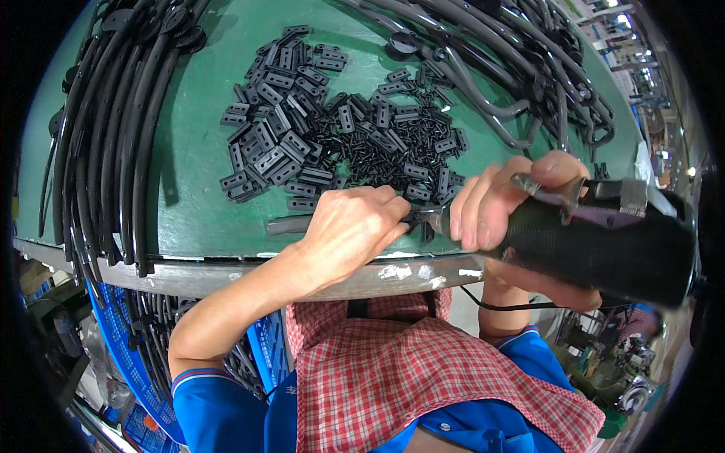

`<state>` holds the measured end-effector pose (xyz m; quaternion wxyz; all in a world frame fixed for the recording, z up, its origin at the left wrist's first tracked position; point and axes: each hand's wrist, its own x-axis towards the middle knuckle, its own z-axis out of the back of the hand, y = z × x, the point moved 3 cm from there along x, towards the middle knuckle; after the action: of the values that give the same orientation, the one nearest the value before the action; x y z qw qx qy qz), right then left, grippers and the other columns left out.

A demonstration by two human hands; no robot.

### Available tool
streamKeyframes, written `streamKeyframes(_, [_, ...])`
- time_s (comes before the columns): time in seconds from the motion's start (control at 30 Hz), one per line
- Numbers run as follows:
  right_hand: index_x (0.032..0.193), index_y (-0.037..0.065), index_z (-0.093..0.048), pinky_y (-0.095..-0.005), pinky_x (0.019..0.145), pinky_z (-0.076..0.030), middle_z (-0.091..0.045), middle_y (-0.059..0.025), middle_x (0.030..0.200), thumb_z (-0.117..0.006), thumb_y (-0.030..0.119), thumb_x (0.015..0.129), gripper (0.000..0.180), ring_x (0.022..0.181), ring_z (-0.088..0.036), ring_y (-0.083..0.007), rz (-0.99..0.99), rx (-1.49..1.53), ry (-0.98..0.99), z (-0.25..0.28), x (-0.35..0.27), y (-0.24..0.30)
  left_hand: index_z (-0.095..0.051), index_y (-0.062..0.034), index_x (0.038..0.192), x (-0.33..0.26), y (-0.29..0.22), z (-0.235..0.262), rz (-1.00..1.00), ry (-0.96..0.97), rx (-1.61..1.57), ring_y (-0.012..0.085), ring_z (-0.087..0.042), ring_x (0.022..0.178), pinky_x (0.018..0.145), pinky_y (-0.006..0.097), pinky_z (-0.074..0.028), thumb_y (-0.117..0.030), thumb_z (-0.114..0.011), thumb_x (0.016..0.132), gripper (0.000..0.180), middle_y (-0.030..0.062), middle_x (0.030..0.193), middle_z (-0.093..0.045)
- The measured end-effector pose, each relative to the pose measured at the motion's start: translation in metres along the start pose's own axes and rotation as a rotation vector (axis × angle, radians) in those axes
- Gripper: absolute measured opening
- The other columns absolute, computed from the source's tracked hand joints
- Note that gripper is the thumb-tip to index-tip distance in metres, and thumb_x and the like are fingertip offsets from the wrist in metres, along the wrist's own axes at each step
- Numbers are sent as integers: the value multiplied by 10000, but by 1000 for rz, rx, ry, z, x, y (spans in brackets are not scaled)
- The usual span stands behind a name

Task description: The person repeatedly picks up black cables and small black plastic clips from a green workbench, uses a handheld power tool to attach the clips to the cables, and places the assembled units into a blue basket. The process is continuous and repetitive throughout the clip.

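Power screwdriver (pixel 596 241), lower right of the frame, is being gripped in the closed right hand (pixel 491 211), its tip meeting a small black part at centre. The left hand (pixel 355 226) is pinching a flat black strip (pixel 291 225) against the green table (pixel 196 166). Keeping the tool square to the part looks advisable. The fastener itself is hidden behind the fingers; black clips (pixel 340 128) are lying heaped above.

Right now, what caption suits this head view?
Left hand steadies a black strip while right hand drives a power screwdriver.
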<state>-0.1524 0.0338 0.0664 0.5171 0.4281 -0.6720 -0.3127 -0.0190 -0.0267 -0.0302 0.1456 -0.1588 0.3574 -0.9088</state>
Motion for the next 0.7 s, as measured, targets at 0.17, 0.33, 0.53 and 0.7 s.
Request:
streamKeyframes(0.17, [1232,-4,-434,-343,633,-480,-577,-142,840,-704,309,785,609,709,-586,-220,-170,-15,59,1,-3,5,-613,-45,849,1,1,-2,-26,-26,-30,273,-624,734,605,391,-509,-199,-661,777,177,86,774,-594])
streamKeyframes(0.33, [1368,17,-364,-323,508,-447,-505,-47,698,-553,685,810,891,555,-506,-152,180,325,-110,40,9,-13,-649,-36,966,1,3,-3,-41,-21,6,266,-630,729,602,376,-509,-199,-671,785,245,83,802,-615])
streamKeyframes(0.53, [1337,31,-348,-301,545,-417,-490,-30,728,-471,806,751,979,613,-499,-144,115,-159,-398,38,-2,-49,-652,-43,982,4,0,4,-4,25,-32,275,-627,704,606,371,-507,-212,-685,785,261,95,819,-619])
streamKeyframes(0.7, [1338,40,-366,-323,554,-422,-491,-37,751,-479,784,771,942,608,-487,-152,254,94,-374,41,-3,-38,-649,-28,994,1,11,5,140,-94,-334,185,-585,606,545,306,-459,-152,-677,821,214,89,762,-612])
